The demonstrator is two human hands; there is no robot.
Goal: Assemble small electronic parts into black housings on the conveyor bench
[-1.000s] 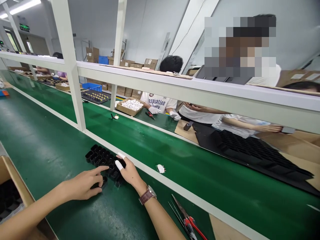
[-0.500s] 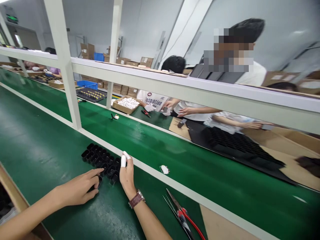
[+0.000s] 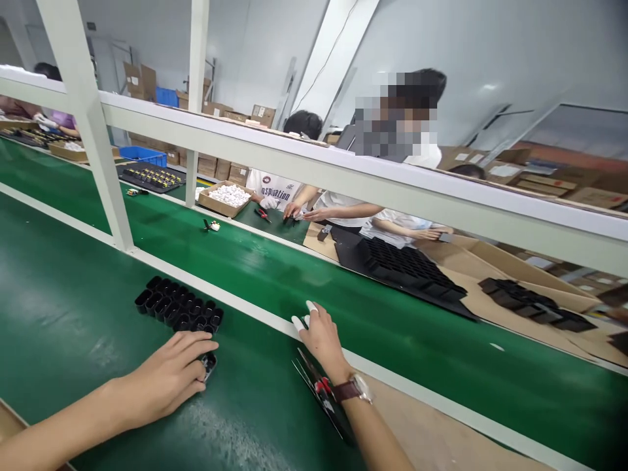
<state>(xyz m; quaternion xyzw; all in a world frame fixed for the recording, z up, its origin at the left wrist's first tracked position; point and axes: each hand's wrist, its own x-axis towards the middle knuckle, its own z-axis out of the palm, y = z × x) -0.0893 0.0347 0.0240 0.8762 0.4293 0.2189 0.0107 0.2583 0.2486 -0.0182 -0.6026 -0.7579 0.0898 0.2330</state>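
Observation:
My left hand [image 3: 171, 376] lies on the near green belt [image 3: 63, 307] with its fingers curled over one small black cup-shaped part [image 3: 209, 364]. Just beyond it stands a cluster of several like black parts [image 3: 179, 306]. My right hand [image 3: 321, 337], with white finger cots and a wristwatch [image 3: 356, 389], reaches to the white divider rail [image 3: 245, 313]. Its capped fingertips are close together and pressed down on the rail. What lies under them is hidden. Red-handled cutters [image 3: 318, 386] lie under that wrist.
Across the far belt, people work over a black compartment tray [image 3: 402, 265] and a cardboard box of white parts [image 3: 223, 196]. A white frame post [image 3: 95, 163] and beam [image 3: 343, 176] cross the view. A cardboard sheet [image 3: 441, 425] lies at near right.
My right hand has left the black cluster and moved right to the rail, covering the spot where a small white piece lay. My left hand stays by the single black part. The view has shifted right.

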